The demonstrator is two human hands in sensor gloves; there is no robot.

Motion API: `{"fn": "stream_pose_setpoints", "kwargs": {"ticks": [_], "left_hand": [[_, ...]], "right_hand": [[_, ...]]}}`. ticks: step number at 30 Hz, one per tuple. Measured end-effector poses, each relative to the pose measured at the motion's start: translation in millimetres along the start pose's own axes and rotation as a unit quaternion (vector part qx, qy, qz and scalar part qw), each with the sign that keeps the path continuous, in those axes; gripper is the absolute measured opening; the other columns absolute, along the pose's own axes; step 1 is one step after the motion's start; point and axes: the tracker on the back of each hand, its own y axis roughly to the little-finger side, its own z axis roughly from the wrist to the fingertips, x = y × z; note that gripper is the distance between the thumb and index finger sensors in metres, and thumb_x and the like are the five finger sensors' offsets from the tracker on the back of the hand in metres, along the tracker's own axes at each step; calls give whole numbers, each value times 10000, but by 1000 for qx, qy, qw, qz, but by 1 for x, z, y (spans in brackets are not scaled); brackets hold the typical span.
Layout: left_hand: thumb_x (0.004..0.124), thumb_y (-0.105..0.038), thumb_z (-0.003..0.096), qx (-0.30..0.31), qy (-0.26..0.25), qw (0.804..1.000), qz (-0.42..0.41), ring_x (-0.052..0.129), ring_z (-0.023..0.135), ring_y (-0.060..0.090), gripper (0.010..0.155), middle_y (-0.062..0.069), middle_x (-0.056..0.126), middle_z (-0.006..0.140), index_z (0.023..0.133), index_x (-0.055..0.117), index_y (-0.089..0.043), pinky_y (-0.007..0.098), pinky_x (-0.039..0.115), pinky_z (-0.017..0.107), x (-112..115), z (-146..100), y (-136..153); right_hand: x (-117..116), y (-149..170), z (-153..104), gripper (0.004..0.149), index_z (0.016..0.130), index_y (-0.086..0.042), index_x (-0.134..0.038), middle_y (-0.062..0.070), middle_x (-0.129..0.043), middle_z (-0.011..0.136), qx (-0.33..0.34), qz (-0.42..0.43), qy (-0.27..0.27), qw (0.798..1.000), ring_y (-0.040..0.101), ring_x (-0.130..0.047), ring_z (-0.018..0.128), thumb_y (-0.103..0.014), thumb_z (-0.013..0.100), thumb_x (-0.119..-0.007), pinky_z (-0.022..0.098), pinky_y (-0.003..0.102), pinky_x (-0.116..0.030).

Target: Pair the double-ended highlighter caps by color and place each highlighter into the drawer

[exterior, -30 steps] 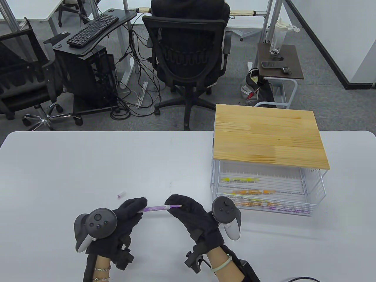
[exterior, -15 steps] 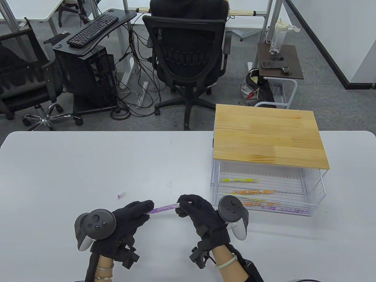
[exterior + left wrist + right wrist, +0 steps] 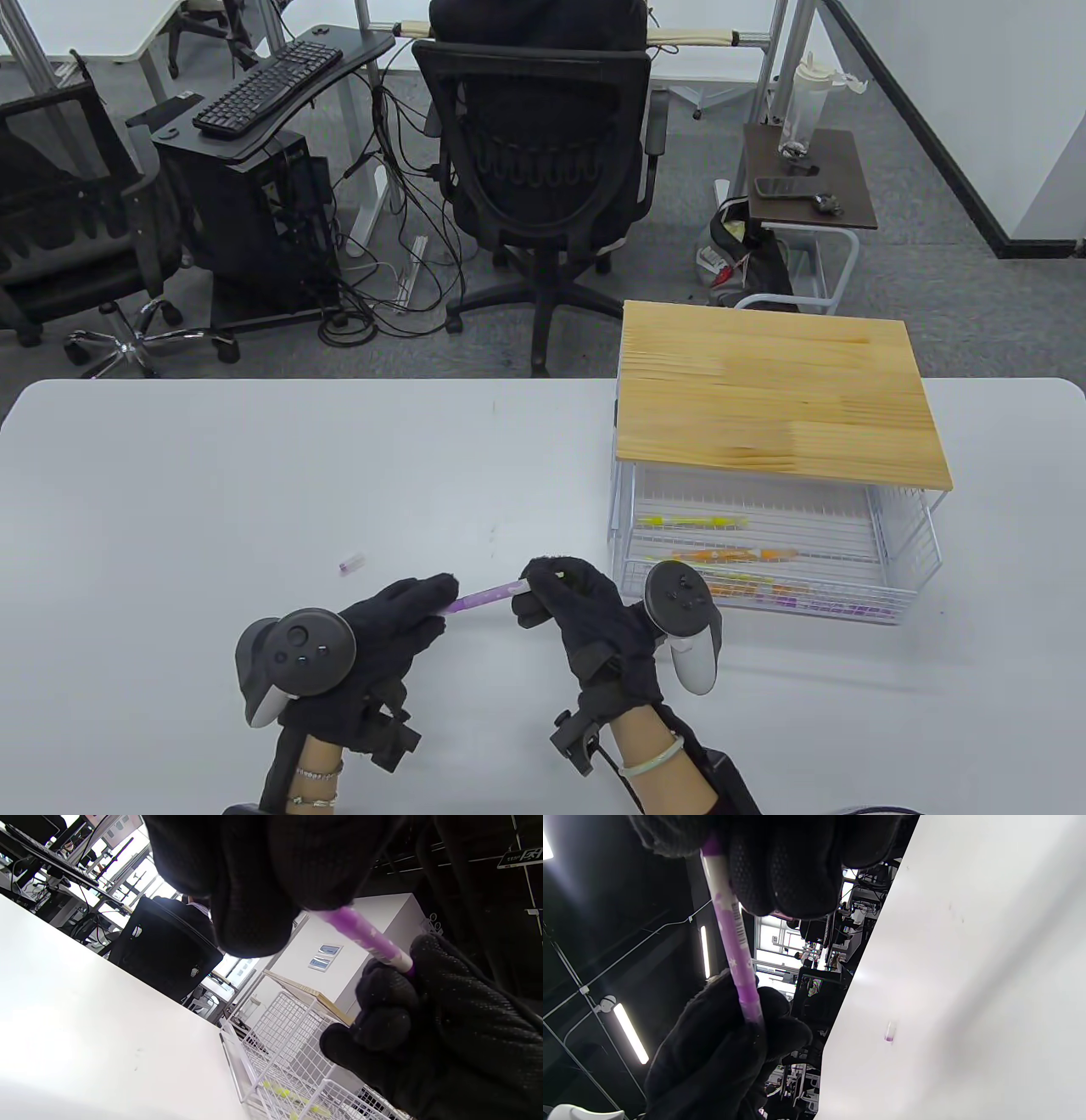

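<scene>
While your left hand [image 3: 399, 615] pinched one end of the purple highlighter [image 3: 482, 596] and your right hand [image 3: 577, 607] pinched the other, it hung above the worktop [image 3: 254, 475], left of the drawer [image 3: 848, 607]; a cap [image 3: 350, 562] lay nearby.

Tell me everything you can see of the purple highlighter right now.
The purple highlighter is a slim plastic barrel, purple with a white printed section and barcode. It is held above the table, nearly level. The left hand grips one end, the right hand pinches the other. Both tips are hidden by gloves.
</scene>
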Motion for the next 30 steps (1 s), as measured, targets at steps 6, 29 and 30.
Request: {"fn": "stream_pose_setpoints", "kwargs": {"ticks": [6,29,30], "left_hand": [[841,-268,439,-14,-2,1000,19,1045,611,120,483,33,891,872,920,807,-235,399,792,648,9,2,-3],[850,-327,426,-5,-27,997,68,1034,595,105,507,50,880,854,915,789,-205,400,779,648,37,2,-36],[847,-327,428,-5,-24,997,69,1032,602,105,512,48,876,861,921,784,-206,402,775,650,38,2,-36]], "right_hand": [[-3,6,4,483,1085,-298,-411,-56,-622,1077,-4,48,-42,998,176,-730,954,-551,694,-542,875,473,-432],[-34,9,6,464,1075,-221,-413,107,-468,1159,-51,-4,-87,995,388,-573,1026,-457,702,-554,794,619,-392],[-34,9,6,462,1075,-219,-408,113,-444,1168,-51,-5,-86,995,393,-568,1029,-452,702,-552,794,618,-392]]}}
